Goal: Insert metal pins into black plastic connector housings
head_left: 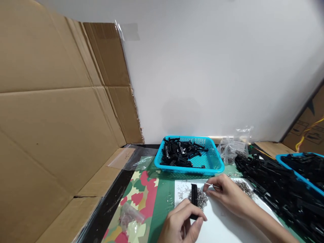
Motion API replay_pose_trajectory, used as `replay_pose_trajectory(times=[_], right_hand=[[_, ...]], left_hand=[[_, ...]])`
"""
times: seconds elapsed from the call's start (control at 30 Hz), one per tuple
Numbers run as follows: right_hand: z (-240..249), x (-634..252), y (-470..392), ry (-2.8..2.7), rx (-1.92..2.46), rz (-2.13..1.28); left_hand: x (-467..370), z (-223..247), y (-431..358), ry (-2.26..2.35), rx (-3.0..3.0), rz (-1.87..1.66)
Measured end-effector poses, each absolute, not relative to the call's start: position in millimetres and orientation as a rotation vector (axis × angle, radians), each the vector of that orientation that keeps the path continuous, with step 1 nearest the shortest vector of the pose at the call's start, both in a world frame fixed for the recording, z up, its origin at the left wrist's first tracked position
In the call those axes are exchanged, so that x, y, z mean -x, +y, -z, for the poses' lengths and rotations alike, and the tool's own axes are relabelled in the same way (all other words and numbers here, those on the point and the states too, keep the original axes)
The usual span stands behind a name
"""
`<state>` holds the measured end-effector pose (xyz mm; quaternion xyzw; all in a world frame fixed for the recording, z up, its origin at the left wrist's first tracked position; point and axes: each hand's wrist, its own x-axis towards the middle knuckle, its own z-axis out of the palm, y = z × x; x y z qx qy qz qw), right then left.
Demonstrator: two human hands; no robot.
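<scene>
My left hand [186, 219] is closed around the lower end of a long, narrow black plastic part [194, 195], which stands up from the fingers. Behind that part, a pile of small metal pins or screws [201, 199] lies on a white sheet [220, 226]. A thin, pointed metal tool [212, 185] is pinched in my right hand [225, 190], its tip pointing left above the pile. Whether it is tweezers or a pick is hard to make out.
A blue basket [189, 172] of black parts stands behind the sheet. To the right are a heap of black parts [268, 182], another blue basket [280, 158] and a clear bag [233, 148]. Cardboard [45, 118] walls the left, near plastic bags [131, 217] on patterned paper.
</scene>
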<state>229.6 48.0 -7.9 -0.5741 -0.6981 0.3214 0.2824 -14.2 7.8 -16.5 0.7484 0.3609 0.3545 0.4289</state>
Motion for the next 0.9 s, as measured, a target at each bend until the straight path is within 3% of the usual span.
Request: replay_pose_trajectory(times=[0.37,0.9], right_hand=[[9,-219,46,-1.785,1.799,-0.739],[5,-240,45,-1.774,1.618,-0.857]], left_hand=[[14,18,10,0.894,-1.874,-0.921],[13,20,11,0.875,-1.858,-0.93]])
